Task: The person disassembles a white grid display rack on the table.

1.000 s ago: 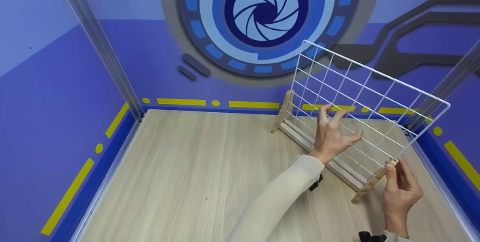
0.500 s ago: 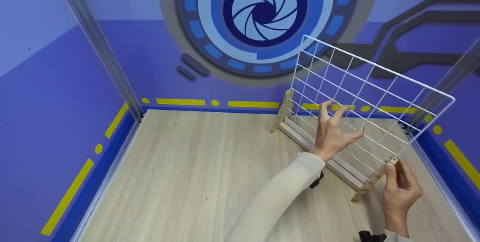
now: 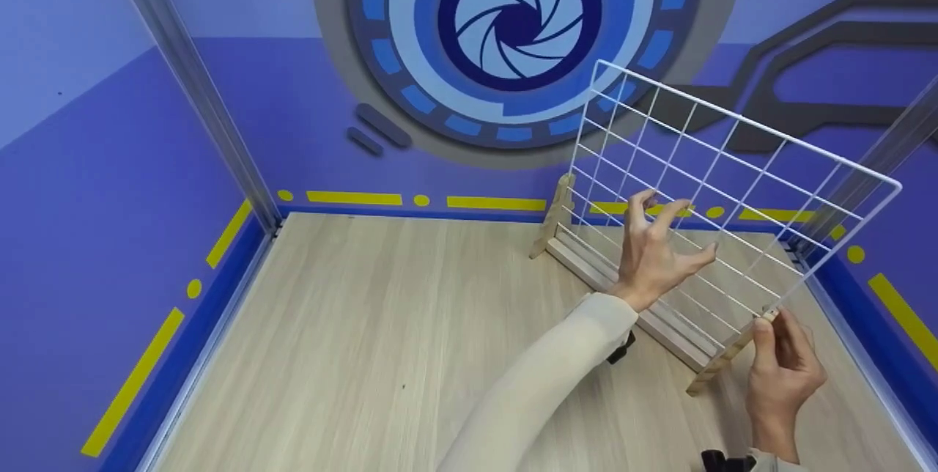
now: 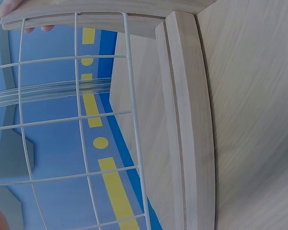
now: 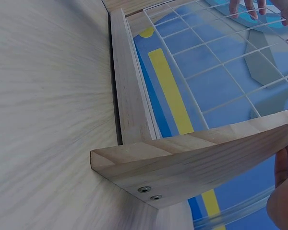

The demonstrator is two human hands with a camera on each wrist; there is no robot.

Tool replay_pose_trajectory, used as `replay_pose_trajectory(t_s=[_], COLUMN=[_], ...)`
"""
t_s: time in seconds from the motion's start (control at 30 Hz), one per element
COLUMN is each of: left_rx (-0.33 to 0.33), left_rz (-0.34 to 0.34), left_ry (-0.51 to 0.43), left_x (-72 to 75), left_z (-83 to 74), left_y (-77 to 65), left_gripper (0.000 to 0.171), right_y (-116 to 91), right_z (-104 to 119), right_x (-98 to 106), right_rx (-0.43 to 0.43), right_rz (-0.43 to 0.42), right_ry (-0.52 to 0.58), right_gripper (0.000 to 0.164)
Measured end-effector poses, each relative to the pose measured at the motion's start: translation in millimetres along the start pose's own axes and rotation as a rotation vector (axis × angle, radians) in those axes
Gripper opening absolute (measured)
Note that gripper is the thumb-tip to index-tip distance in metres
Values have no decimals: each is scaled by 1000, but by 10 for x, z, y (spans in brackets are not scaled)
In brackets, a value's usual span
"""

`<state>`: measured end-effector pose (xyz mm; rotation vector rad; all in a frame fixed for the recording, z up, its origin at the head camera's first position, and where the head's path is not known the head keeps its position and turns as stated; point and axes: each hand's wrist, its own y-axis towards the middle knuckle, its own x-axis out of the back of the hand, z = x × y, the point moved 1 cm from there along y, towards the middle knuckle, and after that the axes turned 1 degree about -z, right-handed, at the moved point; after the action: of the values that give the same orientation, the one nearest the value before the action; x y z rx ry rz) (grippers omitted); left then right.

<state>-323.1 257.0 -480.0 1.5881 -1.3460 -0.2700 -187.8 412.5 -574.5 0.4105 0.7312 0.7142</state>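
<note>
A white wire grid panel (image 3: 740, 164) stands tilted between the two wooden end pieces of a wooden stand (image 3: 663, 333). Its lower edge is raised above the stand's long bar (image 4: 189, 120), with a gap showing in both wrist views. My left hand (image 3: 652, 259) grips the grid near its middle, fingers bent at the wires and thumb spread to the right. With thumb and fingers my right hand (image 3: 784, 369) pinches the upper tip of the near end piece (image 5: 197, 158), beside the grid's corner. Two metal screws (image 5: 144, 189) show low on that piece.
The stand rests toward the right of a light wood-grain tabletop (image 3: 366, 325). Blue printed walls (image 3: 220, 113) enclose the table at the back and sides, with metal posts (image 3: 198, 91) in the corners.
The grid has risen and shifted slightly right, its top edge higher now. My left hand has moved up a little with it. My right hand and the stand have stayed in place.
</note>
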Motion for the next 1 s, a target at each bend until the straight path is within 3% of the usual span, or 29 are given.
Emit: replay_pose_trajectory(t_s=[0.57,1.0], left_rx=[10,3], left_rz=[-11,-9], left_ry=[-11,-44], left_x=[48,100], left_z=[-39,-82], left_y=[108,205], left_gripper=[70,68], right_y=[6,1], right_z=[-3,25], right_x=[-7,-8], right_rx=[7,-8], right_rz=[2,31], right_ry=[48,-11], right_gripper=[35,37])
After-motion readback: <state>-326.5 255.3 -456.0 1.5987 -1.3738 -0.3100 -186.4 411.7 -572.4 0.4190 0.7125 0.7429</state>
